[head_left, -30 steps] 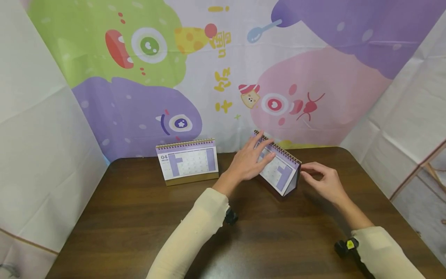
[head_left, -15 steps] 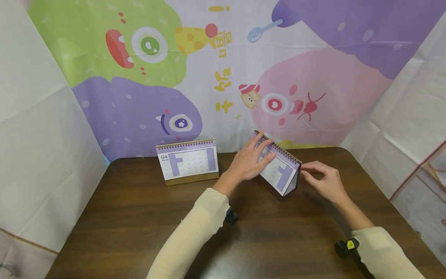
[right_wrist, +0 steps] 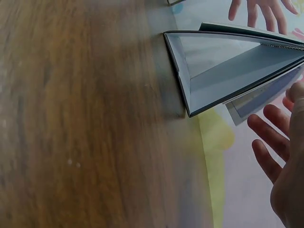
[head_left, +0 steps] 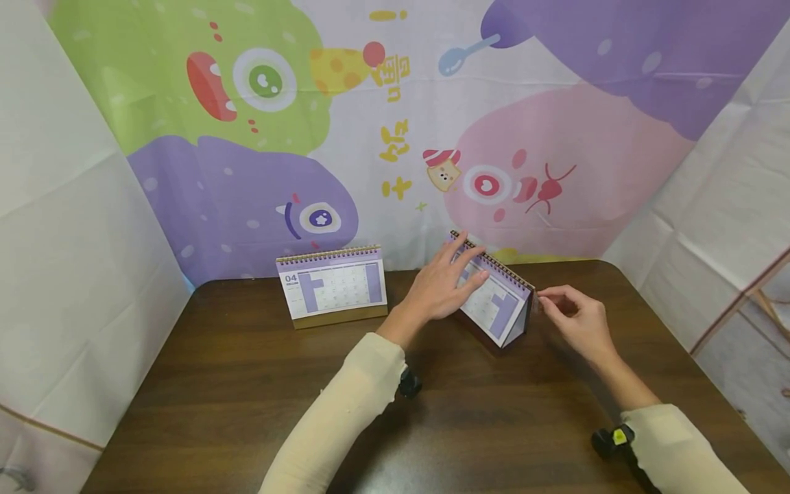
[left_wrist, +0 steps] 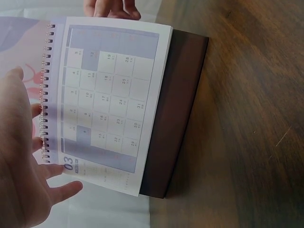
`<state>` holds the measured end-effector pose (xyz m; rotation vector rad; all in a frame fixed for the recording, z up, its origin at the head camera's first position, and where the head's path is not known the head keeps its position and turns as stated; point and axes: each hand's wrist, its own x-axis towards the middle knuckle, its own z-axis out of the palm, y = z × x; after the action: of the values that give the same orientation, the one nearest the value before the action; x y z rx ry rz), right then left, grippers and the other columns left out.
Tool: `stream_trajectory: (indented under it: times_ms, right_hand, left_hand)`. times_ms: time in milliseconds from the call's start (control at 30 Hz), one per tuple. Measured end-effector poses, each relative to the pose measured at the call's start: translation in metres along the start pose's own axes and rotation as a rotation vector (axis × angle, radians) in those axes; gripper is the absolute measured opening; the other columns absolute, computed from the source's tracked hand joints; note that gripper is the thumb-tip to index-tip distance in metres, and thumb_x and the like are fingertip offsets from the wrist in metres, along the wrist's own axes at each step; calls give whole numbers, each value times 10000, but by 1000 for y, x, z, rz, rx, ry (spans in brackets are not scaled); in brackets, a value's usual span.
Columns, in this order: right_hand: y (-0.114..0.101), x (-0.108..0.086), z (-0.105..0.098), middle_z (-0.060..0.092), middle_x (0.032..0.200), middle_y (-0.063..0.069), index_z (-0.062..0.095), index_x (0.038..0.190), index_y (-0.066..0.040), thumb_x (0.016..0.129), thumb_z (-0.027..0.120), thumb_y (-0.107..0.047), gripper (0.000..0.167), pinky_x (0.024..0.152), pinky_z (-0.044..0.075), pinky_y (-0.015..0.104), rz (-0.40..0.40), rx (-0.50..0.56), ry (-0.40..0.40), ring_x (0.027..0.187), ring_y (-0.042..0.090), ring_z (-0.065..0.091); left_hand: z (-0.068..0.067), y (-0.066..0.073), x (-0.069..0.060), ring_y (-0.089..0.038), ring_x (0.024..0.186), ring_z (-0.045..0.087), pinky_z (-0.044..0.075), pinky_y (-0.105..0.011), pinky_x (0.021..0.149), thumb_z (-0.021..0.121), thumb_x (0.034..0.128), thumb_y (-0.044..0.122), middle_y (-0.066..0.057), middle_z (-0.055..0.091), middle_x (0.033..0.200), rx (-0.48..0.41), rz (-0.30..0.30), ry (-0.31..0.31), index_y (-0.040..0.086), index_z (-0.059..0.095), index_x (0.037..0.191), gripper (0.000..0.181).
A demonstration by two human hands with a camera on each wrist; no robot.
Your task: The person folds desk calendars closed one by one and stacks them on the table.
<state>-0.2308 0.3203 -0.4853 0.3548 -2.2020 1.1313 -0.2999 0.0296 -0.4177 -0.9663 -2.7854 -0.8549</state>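
A spiral-bound desk calendar (head_left: 496, 305) stands angled at the back right of the table, its front page showing 03 in the left wrist view. My left hand (head_left: 439, 283) rests on its front and top binding with the fingers spread. At the calendar's right edge, my right hand (head_left: 580, 324) pinches a page edge between thumb and index finger. In the right wrist view, a loose page (right_wrist: 238, 110) hangs off the calendar's back side, beside the right fingers. The fingertips' contact is partly hidden there.
A second desk calendar (head_left: 339, 287), showing 04, stands upright to the left, close to the left forearm. Both are on a dark wooden table (head_left: 234, 391). A printed cloth backdrop (head_left: 401, 226) hangs directly behind the table's back edge.
My right thumb and index finger have closed together and drawn slightly right from the calendar's edge, with a page edge now showing between. The left hand and both calendars have not moved.
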Motion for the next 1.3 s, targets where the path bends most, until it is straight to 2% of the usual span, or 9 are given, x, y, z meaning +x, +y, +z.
stream_trajectory:
  times_ms: [367, 433, 500, 567, 633, 700, 767, 967, 1300]
  right_hand:
    - [-2, -1, 0, 826, 874, 281, 819, 956, 20, 980, 831, 33, 30, 677, 514, 27, 106, -18, 32, 730, -223, 672]
    - [-2, -1, -1, 828, 891, 294, 834, 1000, 27, 1005, 816, 4, 30, 623, 488, 41, 135, -11, 23, 743, -217, 695]
    - [-3, -1, -2, 839, 918, 277, 842, 1103, 27, 1050, 781, -46, 109, 567, 448, 70, 181, -4, 1, 778, -213, 716]
    - [-5, -1, -3, 872, 926, 183, 819, 1230, 37, 1104, 725, -108, 214, 567, 504, 101, 247, 35, -29, 803, -182, 746]
    - [-8, -1, -4, 891, 903, 7, 779, 1325, 55, 1145, 671, -171, 309, 579, 569, 135, 314, 91, -48, 824, -150, 768]
    - [-12, 1, -4, 866, 899, -166, 740, 1377, 88, 1169, 629, -211, 380, 651, 647, 182, 362, 161, -54, 846, -119, 786]
    - [-14, 2, -4, 826, 919, -272, 705, 1395, 135, 1180, 607, -221, 428, 693, 677, 218, 390, 243, -51, 869, -83, 809]
    - [-20, 6, -3, 843, 1035, -245, 643, 1398, 225, 1179, 600, -189, 470, 684, 671, 206, 382, 374, -27, 951, -47, 832]
    - [-30, 14, -1, 839, 1143, -240, 660, 1373, 232, 1161, 608, -109, 405, 651, 667, 218, 358, 465, 99, 954, -37, 815]
  left_hand:
    - [0, -1, 0, -406, 1787, 184, 396, -805, 1278, 419, 1169, 608, -28, 132, 1934, 13, -1, 0, 349, 394, 1752, 638]
    - [1, -2, 0, -410, 1785, 191, 394, -800, 1284, 413, 1171, 608, -20, 127, 1936, 11, -2, 1, 350, 394, 1753, 636]
    - [1, -3, 0, -414, 1783, 196, 393, -796, 1286, 412, 1173, 603, -23, 126, 1936, 9, 1, 2, 347, 393, 1754, 634]
    - [1, -3, -1, -413, 1783, 194, 393, -795, 1288, 421, 1173, 596, -30, 131, 1935, 4, 5, 4, 344, 395, 1753, 633]
    - [1, -3, -1, -406, 1785, 194, 398, -792, 1286, 423, 1173, 593, -36, 136, 1934, 2, 8, 5, 347, 394, 1753, 630]
    - [1, -3, -1, -405, 1784, 198, 404, -799, 1277, 424, 1174, 592, -42, 142, 1932, 0, 12, 6, 346, 395, 1752, 629]
    - [1, -3, -1, -405, 1782, 204, 412, -798, 1271, 423, 1174, 590, -43, 143, 1932, 2, 14, 9, 346, 396, 1750, 627]
    - [1, -5, -1, -406, 1788, 181, 408, -797, 1274, 438, 1172, 584, -37, 122, 1935, -10, 13, 7, 343, 396, 1748, 626]
    - [2, -6, -2, -388, 1794, 168, 426, -796, 1262, 424, 1172, 597, 13, 85, 1941, -22, -1, -13, 365, 366, 1764, 638]
